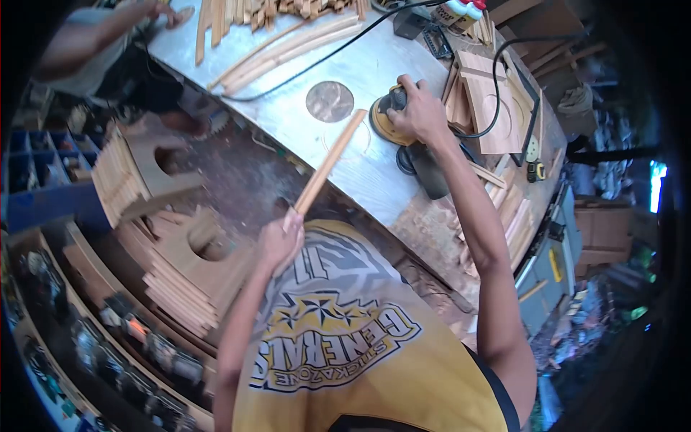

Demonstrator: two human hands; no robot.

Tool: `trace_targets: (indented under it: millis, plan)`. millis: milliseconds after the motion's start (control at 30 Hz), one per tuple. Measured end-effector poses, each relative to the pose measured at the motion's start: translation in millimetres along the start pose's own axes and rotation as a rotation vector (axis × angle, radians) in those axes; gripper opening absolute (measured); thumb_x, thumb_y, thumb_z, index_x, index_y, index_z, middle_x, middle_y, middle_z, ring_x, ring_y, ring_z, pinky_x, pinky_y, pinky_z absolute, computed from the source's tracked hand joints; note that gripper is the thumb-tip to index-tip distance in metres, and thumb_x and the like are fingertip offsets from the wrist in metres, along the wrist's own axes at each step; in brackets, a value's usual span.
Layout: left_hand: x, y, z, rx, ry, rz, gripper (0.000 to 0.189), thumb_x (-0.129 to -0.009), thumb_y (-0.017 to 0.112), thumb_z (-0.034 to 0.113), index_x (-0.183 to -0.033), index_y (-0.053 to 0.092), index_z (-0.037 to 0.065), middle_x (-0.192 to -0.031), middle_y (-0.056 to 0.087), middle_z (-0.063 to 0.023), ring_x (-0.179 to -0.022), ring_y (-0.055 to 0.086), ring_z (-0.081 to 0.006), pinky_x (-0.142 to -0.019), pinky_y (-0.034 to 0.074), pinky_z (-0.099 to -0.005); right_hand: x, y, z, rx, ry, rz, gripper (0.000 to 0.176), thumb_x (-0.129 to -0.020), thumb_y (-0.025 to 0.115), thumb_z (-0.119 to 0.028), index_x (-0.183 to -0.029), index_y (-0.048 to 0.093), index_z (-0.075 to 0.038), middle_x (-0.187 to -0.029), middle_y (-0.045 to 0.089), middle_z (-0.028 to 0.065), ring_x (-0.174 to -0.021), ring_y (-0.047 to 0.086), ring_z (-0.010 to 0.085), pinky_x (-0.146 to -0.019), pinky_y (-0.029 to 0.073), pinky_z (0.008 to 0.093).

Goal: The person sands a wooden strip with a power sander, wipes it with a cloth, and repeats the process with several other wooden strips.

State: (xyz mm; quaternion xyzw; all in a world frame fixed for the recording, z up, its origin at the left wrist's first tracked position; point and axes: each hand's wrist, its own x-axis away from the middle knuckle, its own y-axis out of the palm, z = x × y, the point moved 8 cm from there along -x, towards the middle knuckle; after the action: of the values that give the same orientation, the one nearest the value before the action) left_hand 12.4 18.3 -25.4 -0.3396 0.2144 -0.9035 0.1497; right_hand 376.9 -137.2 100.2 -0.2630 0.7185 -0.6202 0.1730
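Observation:
My left hand (282, 239) is closed around the near end of a narrow wooden strip (330, 164). The strip slants up and away, its far end over the metal tabletop (288, 133). My right hand (423, 114) wraps over the top of a yellow and black orbital sander (387, 124). The sander is just right of the strip's far end, with a visible gap between them. A dark cylinder (430, 176), perhaps the sander's dust canister, extends below it. A round disc-like patch (330, 101) shows on the tabletop beyond the strip.
Wooden strips (288, 54) and short wood pieces lie at the far side, crossed by a black cable (317, 63). Wooden panels (489, 108) and a tape measure (535, 171) are on the right. Another person's hand (167, 13) is at upper left. Cut-out wooden pieces (180, 270) stand below left.

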Motion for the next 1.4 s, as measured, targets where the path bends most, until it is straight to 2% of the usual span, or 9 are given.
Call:
trace_targets:
  millis: [67,133,233,633,1033,1267,1400]
  plan:
    - [1.1,7.1,-4.8,-0.034,-0.014,0.017,0.058,-0.101,0.053,0.056,-0.097,0.075,0.003,-0.088,0.071,-0.0293,-0.094,0.071,-0.0481,-0.081,0.055,-0.053,4.9,-12.9,6.5,0.004,0.066,0.005,0.065,-0.079,0.077,-0.035,-0.139,0.056,-0.022,-0.119,0.061,0.0222,-0.102,0.069,0.0446,-0.09,0.056,0.0536]
    - [-1.9,12.2,-17.7,-0.154,-0.055,0.036,0.062,-0.101,0.053,0.059,-0.099,0.075,0.001,-0.091,0.072,-0.0301,-0.095,0.07,-0.0496,-0.084,0.055,-0.0552,13.0,-25.4,0.3,0.047,0.027,0.035,0.066,-0.079,0.078,-0.036,-0.14,0.057,-0.023,-0.118,0.061,0.0208,-0.102,0.069,0.0429,-0.089,0.057,0.052]
    - [-3.6,15.9,-21.2,-0.13,-0.058,0.002,0.066,-0.1,0.052,0.06,-0.099,0.075,-0.002,-0.093,0.072,-0.0315,-0.095,0.07,-0.0512,-0.085,0.055,-0.0569,22.2,-40.6,-16.1,0.047,-0.054,0.046,0.063,-0.079,0.079,-0.036,-0.137,0.059,-0.023,-0.114,0.061,0.0192,-0.098,0.07,0.0414,-0.087,0.057,0.0499]
    - [3.5,17.1,-12.2,-0.129,-0.043,-0.01,0.064,-0.102,0.05,0.059,-0.099,0.073,-0.001,-0.092,0.071,-0.0328,-0.095,0.068,-0.0524,-0.083,0.054,-0.0583,21.7,-2.8,-65.4,0.03,-0.16,-0.092,0.06,-0.08,0.078,-0.034,-0.135,0.059,-0.023,-0.115,0.059,0.0205,-0.095,0.069,0.0446,-0.085,0.057,0.0522]
    - [-9.1,16.4,-14.9,-0.072,-0.051,0.002,0.059,-0.103,0.051,0.054,-0.099,0.072,-0.001,-0.091,0.071,-0.0316,-0.096,0.067,-0.0534,-0.083,0.053,-0.0578,19.9,8.9,-66.5,0.062,-0.223,-0.102,0.059,-0.08,0.078,-0.034,-0.135,0.059,-0.025,-0.115,0.059,0.0185,-0.095,0.069,0.0449,-0.084,0.057,0.0525]
    - [-2.6,18.6,-18.6,-0.117,-0.064,-0.001,0.06,-0.103,0.051,0.055,-0.098,0.074,-0.001,-0.09,0.07,-0.0332,-0.095,0.068,-0.0529,-0.083,0.054,-0.0574,18.2,-16.3,-45.1,-0.001,-0.111,-0.039,0.058,-0.081,0.079,-0.034,-0.134,0.061,-0.024,-0.119,0.059,0.019,-0.101,0.07,0.0411,-0.087,0.057,0.0513]
    - [-5.3,20.1,-18.9,-0.067,-0.064,0.003,0.061,-0.103,0.05,0.055,-0.1,0.074,-0.001,-0.09,0.07,-0.0331,-0.095,0.068,-0.0525,-0.083,0.054,-0.057,7.4,-13.8,-67.0,0.025,-0.2,-0.013,0.057,-0.081,0.078,-0.034,-0.134,0.06,-0.023,-0.116,0.059,0.0206,-0.097,0.069,0.0438,-0.085,0.057,0.0512]
